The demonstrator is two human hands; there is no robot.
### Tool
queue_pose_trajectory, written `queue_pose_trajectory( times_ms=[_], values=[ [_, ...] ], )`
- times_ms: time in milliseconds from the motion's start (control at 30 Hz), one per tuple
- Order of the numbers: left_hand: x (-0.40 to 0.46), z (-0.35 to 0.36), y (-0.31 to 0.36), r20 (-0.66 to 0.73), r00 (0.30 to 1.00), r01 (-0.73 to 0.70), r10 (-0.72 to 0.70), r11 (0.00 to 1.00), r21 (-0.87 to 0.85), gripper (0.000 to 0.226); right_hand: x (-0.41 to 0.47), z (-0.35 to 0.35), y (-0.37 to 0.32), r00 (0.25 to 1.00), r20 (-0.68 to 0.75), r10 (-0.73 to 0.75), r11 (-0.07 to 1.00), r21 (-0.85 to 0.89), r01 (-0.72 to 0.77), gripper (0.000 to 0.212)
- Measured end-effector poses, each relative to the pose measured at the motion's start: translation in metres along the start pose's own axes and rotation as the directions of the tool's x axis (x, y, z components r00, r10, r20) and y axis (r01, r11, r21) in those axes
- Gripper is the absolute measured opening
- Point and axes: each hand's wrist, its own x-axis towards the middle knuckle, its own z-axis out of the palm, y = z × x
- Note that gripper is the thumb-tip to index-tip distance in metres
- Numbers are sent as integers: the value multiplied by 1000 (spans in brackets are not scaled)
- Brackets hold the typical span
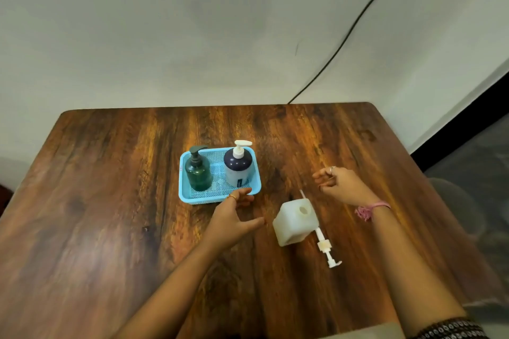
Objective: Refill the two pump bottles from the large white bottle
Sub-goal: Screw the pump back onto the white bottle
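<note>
A large white square bottle [294, 223] stands open on the wooden table, its neck uncapped. Its white pump [325, 248] lies on the table just right of it, the tube partly hidden behind the bottle. A blue basket [184, 195] holds a green pump bottle [198, 173] on the left and a dark blue and white pump bottle [238, 169] on the right, both with pumps on. My left hand [234, 217] hovers open between the basket and the white bottle, holding nothing. My right hand [340, 183] hangs loosely curled above the table beyond the white bottle, empty.
The wooden table [110, 201] stands against a pale wall. A black cable [344, 44] runs down the wall to the table's back edge. Grey floor and a pale chair [454, 201] lie off the right edge.
</note>
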Motion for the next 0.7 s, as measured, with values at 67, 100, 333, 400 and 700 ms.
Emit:
queue_pose_trajectory(
  times_ms=[67,100,333,400,700],
  values=[
    [0,15,3,44,999,-13,9,997,78,86,-8,9,25,999,-11,44,999,-18,-44,29],
    [0,22,4,66,998,-5,-2,994,107,93,-11,15,38,998,-9,61,997,-35,-62,32],
    [2,62,1,112,993,21,-45,979,205,113,-45,51,83,973,202,-108,898,-400,183,44],
    [4,71,0,105,993,27,-50,977,212,117,-52,58,93,948,258,-188,858,-427,287,44],
    [14,95,-2,82,996,22,-32,992,122,113,-49,77,108,833,374,-408,687,-475,550,45]
  ],
)
